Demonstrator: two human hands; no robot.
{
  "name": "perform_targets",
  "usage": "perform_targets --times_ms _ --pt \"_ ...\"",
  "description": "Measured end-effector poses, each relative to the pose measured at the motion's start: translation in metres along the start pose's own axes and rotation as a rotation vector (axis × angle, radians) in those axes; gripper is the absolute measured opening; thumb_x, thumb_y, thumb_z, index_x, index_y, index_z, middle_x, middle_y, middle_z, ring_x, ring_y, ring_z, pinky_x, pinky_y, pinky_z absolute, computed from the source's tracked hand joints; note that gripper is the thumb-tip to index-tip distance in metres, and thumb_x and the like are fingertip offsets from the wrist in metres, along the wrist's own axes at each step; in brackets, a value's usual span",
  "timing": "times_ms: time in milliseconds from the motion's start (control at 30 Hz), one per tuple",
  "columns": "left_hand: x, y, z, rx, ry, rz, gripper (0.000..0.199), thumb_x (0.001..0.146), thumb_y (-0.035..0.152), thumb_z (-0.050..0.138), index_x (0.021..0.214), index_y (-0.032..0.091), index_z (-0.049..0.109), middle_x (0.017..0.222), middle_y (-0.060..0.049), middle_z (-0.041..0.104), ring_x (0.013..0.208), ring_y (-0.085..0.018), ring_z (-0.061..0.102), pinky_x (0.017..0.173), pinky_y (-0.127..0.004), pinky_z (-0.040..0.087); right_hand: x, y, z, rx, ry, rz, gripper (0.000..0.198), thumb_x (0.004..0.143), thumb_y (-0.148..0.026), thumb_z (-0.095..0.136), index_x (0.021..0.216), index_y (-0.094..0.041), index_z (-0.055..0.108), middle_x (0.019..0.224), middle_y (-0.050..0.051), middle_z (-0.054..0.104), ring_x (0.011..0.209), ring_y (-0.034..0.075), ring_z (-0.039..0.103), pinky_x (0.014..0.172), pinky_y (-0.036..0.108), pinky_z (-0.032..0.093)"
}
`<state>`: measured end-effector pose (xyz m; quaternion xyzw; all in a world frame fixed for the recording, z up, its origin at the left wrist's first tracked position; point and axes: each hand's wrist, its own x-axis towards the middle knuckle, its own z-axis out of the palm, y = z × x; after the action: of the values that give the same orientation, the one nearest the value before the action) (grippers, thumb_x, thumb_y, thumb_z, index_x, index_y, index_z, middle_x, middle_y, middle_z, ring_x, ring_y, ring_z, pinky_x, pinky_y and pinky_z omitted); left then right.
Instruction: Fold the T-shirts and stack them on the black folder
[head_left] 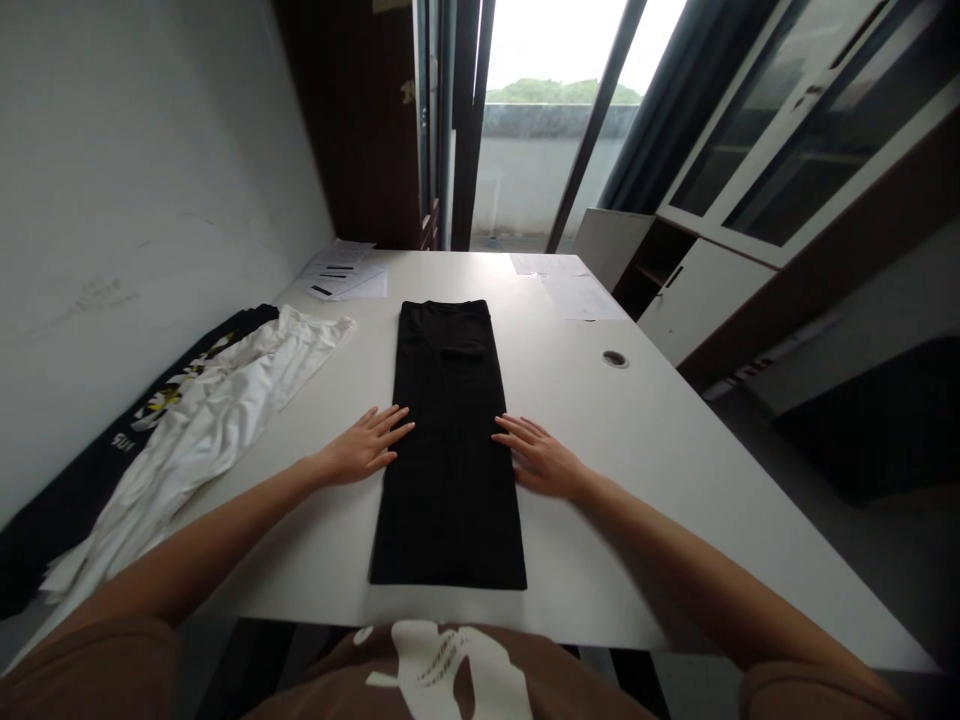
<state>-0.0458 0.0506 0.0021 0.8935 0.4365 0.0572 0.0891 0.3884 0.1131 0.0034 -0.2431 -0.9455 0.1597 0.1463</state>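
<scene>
Dead centre of the frame, the black cloth [454,450] lies flat on the white table [622,460], and here's the left hand [364,446], fingers fanned onto its left edge! The right hand [546,462] matches it opposite, fingers spread, neither gripping; a white garment [225,405] sprawls frame left.

pale wall [135,160] at left, bright window [544,150] ahead, dark curtain [679,95], glass-fronted cabinet [795,110] right

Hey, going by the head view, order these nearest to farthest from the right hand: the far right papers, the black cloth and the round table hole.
1. Black cloth: touched by the right hand.
2. Round table hole: ahead, to the right.
3. Far right papers: farther ahead, beyond the round table hole.
</scene>
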Motion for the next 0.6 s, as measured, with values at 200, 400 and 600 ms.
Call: perform_targets --times_ms 200,400,600 --pt "-0.053 0.040 -0.013 -0.072 -0.042 0.102 0.072 0.096 0.026 0.057 0.162 0.038 0.031 0.172 -0.002 0.018 0.159 -0.029 0.017 0.128 -0.056 0.009 -0.010 -0.056 0.004 0.059 -0.118 -0.196 0.082 0.084 -0.027 0.066 0.160 -0.032 0.038 0.168 0.006 0.026 0.156 0.030 0.024 0.128 0.055 0.011" --pt "-0.058 0.063 -0.010 -0.082 -0.024 0.111 0.081 0.087 0.024 0.065 0.161 0.035 0.035 0.171 -0.005 0.021 0.158 -0.032 0.017 0.128 -0.058 0.014 0.002 -0.080 0.012 0.283 -0.184 -0.253 0.076 0.083 -0.024 0.066 0.156 -0.036 0.046 0.161 0.003 0.043 0.152 0.028 0.033 0.128 0.052 0.017" --pt "-0.045 0.073 -0.006 -0.156 0.063 0.122 0.083 0.083 0.025 0.069 0.160 0.031 0.036 0.166 -0.009 0.036 0.154 -0.031 0.030 0.128 -0.056 0.016 0.006 -0.078 0.017 0.644 -0.040 0.070 0.053 0.089 -0.022 0.055 0.141 -0.030 0.064 0.145 0.004 0.062 0.138 0.031 0.054 0.120 0.055 0.035"
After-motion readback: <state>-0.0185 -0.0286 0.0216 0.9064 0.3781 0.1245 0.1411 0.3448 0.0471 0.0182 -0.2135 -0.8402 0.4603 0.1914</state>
